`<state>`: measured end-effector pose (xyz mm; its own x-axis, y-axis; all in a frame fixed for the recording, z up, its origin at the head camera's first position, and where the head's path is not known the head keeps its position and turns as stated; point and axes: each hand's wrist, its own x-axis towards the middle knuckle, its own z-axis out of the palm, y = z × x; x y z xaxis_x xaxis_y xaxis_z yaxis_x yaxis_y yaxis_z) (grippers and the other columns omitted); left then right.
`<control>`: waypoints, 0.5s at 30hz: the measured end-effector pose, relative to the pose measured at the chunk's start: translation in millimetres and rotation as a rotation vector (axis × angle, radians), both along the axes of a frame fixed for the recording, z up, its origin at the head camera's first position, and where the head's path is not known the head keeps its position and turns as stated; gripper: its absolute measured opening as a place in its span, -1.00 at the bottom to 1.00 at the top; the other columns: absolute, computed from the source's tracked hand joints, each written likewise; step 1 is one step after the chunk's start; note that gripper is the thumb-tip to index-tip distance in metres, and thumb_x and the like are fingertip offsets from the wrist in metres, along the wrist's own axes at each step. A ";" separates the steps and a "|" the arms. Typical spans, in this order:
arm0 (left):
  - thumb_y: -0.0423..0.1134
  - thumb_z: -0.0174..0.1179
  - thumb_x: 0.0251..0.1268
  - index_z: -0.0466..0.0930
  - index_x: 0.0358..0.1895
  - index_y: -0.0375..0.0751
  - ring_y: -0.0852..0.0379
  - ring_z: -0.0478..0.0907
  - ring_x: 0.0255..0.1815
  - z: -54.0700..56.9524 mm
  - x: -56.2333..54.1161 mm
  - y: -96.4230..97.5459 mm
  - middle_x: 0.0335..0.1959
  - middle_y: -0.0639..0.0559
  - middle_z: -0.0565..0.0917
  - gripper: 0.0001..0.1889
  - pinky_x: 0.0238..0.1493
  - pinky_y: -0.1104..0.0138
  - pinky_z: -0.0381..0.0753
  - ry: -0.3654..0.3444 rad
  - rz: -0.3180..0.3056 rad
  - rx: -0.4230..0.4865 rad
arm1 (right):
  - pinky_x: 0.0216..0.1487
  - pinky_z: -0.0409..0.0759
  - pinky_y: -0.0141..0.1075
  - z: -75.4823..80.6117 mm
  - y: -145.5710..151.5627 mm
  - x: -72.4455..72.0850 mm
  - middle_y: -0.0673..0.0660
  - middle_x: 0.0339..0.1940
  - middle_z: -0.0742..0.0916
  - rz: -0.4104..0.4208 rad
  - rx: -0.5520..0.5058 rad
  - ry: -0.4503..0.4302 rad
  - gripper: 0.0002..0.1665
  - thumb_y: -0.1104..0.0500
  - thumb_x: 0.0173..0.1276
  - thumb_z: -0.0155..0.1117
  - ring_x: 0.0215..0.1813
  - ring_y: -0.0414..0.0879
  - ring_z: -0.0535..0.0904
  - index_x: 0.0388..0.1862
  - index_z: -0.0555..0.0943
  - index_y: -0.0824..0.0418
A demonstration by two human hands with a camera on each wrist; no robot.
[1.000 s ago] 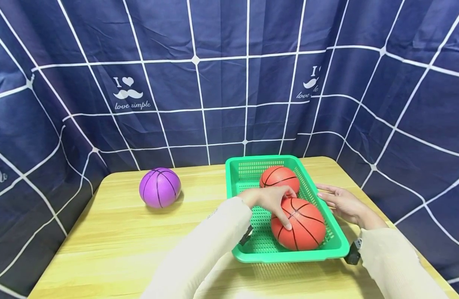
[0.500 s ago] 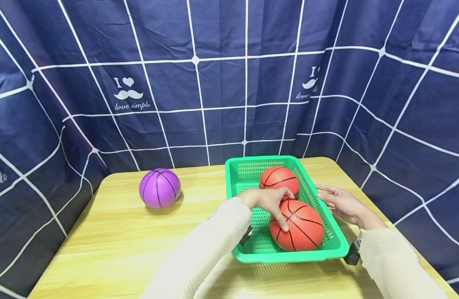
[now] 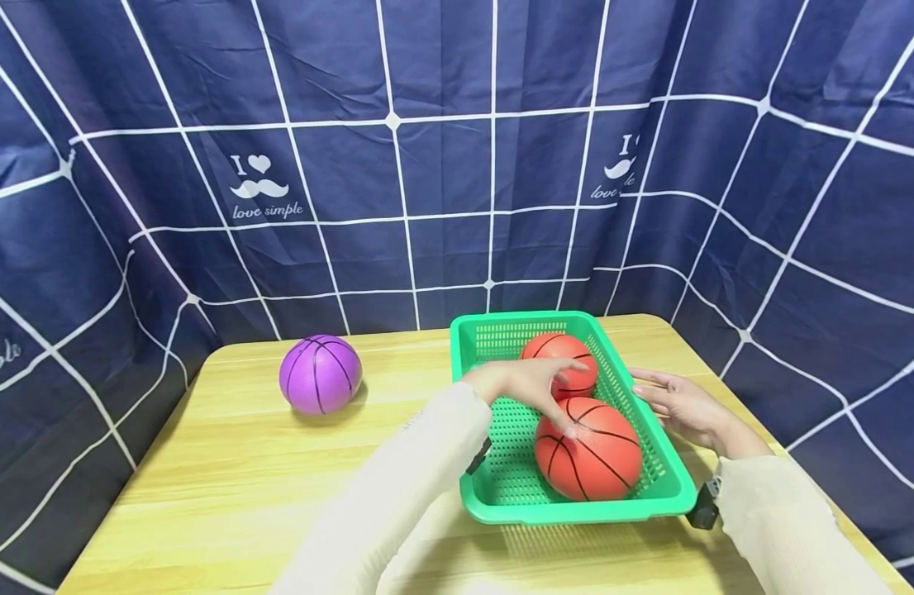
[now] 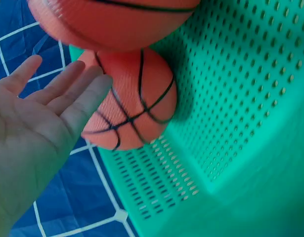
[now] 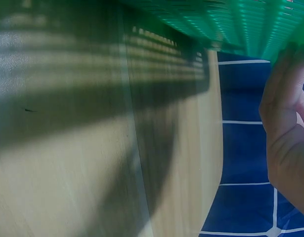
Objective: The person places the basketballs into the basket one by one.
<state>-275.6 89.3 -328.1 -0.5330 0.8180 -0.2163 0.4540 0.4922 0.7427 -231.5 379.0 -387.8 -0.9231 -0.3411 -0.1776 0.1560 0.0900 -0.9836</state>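
A green perforated plastic basket (image 3: 576, 514) holds two orange-red toy basketballs. The nearer, larger-looking basketball (image 3: 594, 459) is by the basket's near right part; the farther basketball (image 3: 563, 345) sits just behind it. My left hand (image 3: 524, 383) is over the basket between the two balls, its thumb at the top of the nearer one. In the left wrist view, the left fingers (image 4: 77, 98) are extended and overlap the farther ball. Outside the basket's right side, my right hand (image 3: 687, 409) has straightened fingers against the rim. The right wrist view shows it beside the green wall (image 5: 231, 24).
A purple basketball (image 3: 321, 376) sits on the left part of the wooden table (image 3: 226, 496). Dark blue curtains (image 3: 442, 165) with white grid lines surround the table at the back and sides.
My left hand has loosened from the nearer basketball and shifted slightly up and left, its fingers now over the farther ball. The nearer ball has rolled a little. The right hand stays put.
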 end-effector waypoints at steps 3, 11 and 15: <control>-0.09 0.53 -0.12 0.11 0.45 0.01 0.18 0.29 0.30 6.7 -5.4 -5.3 0.33 -0.02 0.35 0.01 0.09 0.38 0.42 0.022 -0.008 0.063 | 0.01 0.57 -0.22 1.2 -0.9 0.8 -0.11 0.02 0.64 -0.003 0.003 -0.007 -0.24 0.20 0.52 -0.02 0.06 -0.24 0.57 0.47 -0.12 0.47; -0.18 0.49 -0.05 0.19 0.42 -0.06 0.00 0.37 0.25 23.4 -20.1 -31.7 0.28 -0.10 0.40 -0.09 0.04 0.37 0.48 0.071 0.012 0.225 | 0.01 0.57 -0.24 2.4 -2.0 1.2 -0.14 0.00 0.64 -0.020 0.016 -0.008 -0.22 0.18 0.51 0.01 0.04 -0.25 0.57 0.47 -0.12 0.48; -0.18 0.49 -0.04 0.25 0.39 -0.05 -0.01 0.43 0.21 26.7 -25.2 -47.7 0.23 -0.10 0.46 -0.14 0.02 0.36 0.50 0.133 0.057 0.282 | 0.01 0.57 -0.24 2.0 -2.3 0.7 -0.14 0.00 0.65 -0.028 0.014 -0.017 -0.22 0.19 0.51 0.02 0.04 -0.25 0.57 0.47 -0.11 0.47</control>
<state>-300.8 41.6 -301.4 -0.5883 0.8036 0.0898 0.5338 0.3025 0.7897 -230.9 376.7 -385.8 -0.9292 -0.3120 -0.1982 0.1755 0.0995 -0.9794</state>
